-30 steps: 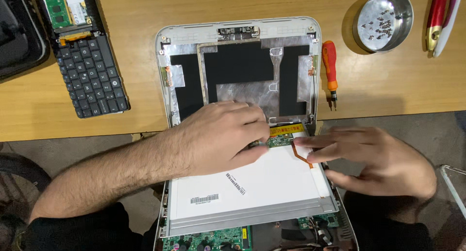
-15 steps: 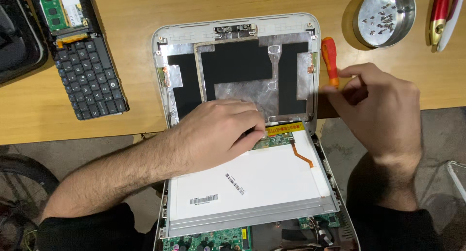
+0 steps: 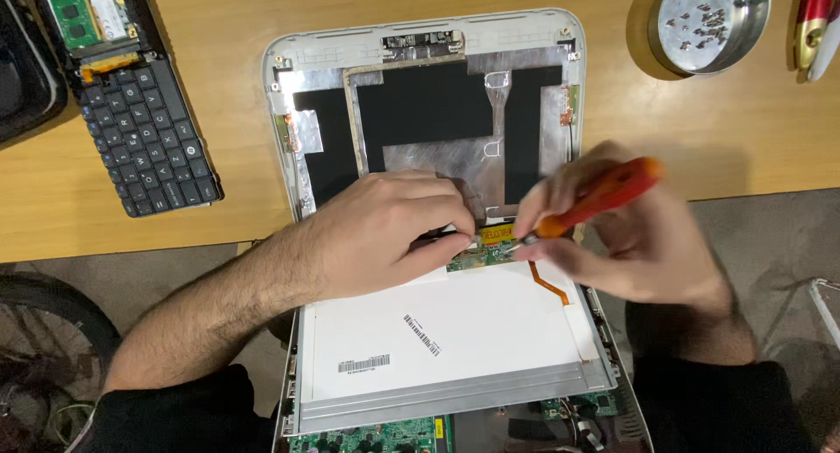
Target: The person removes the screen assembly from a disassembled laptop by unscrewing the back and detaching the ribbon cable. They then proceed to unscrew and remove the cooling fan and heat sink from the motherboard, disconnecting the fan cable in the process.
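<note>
An opened white laptop lid shell (image 3: 420,46) lies on the wooden table, lined with black and silver foil. A white-backed display panel (image 3: 455,330) rests face down below it. My left hand (image 3: 385,230) presses on the panel's top edge by a small green circuit strip (image 3: 477,253). My right hand (image 3: 630,234) grips an orange-handled screwdriver (image 3: 604,195), its tip at that strip's yellow connector. An orange flex cable (image 3: 549,284) runs down the panel's right side.
A detached black keyboard (image 3: 149,138) with a green memory board (image 3: 83,7) above it lies at the left. A round metal dish of screws (image 3: 709,20) sits at the top right, beside red and white tools (image 3: 814,20). The table edge (image 3: 131,250) runs across mid-frame.
My right hand left the panel, took the orange screwdriver from the table beside the lid, and brought its tip to the connector. My left hand stayed on the panel.
</note>
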